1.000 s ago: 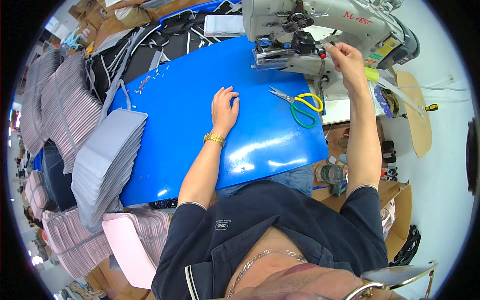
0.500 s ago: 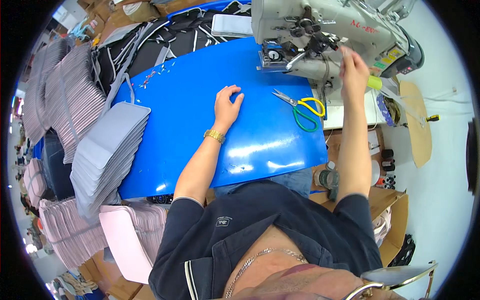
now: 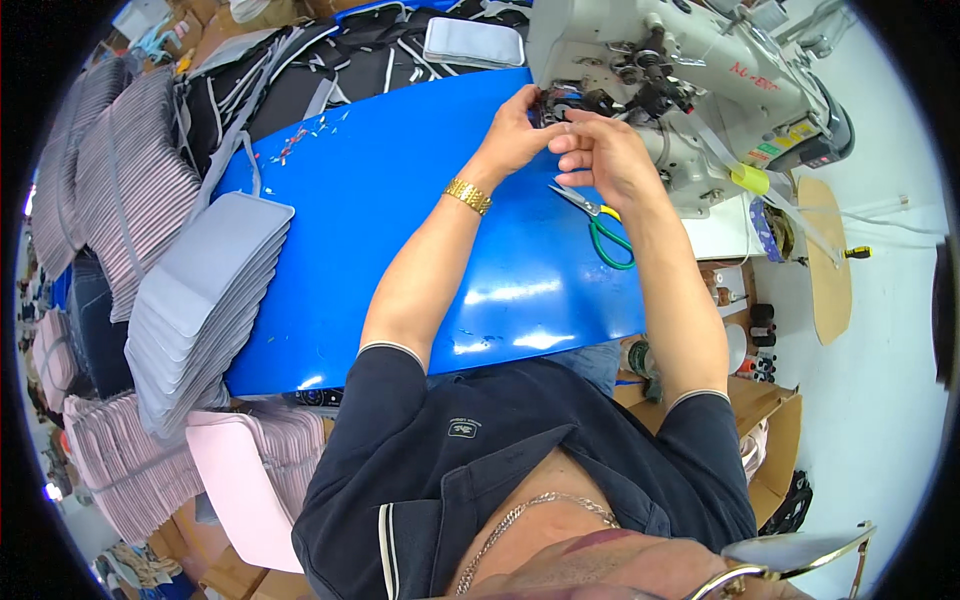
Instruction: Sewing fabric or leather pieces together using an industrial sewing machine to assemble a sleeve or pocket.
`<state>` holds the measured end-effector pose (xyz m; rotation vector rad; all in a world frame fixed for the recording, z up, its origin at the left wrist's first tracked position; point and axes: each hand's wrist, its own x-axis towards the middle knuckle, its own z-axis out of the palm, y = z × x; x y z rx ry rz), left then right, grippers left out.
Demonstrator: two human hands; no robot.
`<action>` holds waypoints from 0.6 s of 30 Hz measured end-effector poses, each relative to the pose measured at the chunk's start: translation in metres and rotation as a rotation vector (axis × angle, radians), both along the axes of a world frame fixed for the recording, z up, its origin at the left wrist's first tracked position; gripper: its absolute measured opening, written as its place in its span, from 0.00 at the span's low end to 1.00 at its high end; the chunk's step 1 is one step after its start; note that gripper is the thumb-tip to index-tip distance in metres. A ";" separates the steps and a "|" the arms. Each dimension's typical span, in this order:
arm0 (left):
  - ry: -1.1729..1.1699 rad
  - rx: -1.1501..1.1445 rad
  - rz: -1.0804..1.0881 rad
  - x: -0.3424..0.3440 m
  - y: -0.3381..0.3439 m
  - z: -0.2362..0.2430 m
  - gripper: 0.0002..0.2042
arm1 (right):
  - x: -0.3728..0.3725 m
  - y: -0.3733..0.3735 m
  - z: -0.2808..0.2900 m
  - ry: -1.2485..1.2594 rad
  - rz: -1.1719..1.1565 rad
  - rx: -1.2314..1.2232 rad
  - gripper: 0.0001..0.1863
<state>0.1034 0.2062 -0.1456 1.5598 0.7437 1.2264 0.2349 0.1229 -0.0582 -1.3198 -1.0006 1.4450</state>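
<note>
Both of my hands are at the sewing head of a light-coloured sewing machine [image 3: 590, 60]. My left hand [image 3: 513, 135] reaches up to the left side of the head, its thumb and index finger apart. Close against its thumb is my right hand [image 3: 612, 160], fingers bent and drawn together at the tips; anything between them is too small or hidden to make out. Below my right hand, scissors [image 3: 606, 238] with green and yellow handles lie on the blue table [image 3: 400, 240], partly covered by that wrist.
Grey padded panels [image 3: 205, 290] are stacked at the table's left edge, with pink panels [image 3: 240, 480] lower down. Black pieces with pale trim [image 3: 370, 55] lie behind the table. Small scraps [image 3: 290, 145] are scattered at the far left. A yellow cone [image 3: 750, 178] sits right of the machine.
My right hand has come down and left from the machine's upper front to the sewing head. My left hand has moved up and right off the table to meet it. The scissors stay put.
</note>
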 end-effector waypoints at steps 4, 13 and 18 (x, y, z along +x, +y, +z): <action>-0.042 -0.006 -0.075 -0.005 0.004 0.001 0.24 | -0.009 0.000 0.002 0.141 0.009 -0.042 0.22; 0.000 -0.114 -0.133 0.002 0.007 0.003 0.19 | 0.014 -0.013 0.004 -0.126 -0.050 0.157 0.17; -0.259 -0.139 -0.159 0.013 0.005 0.004 0.15 | 0.008 0.009 -0.007 -0.692 -0.073 0.348 0.17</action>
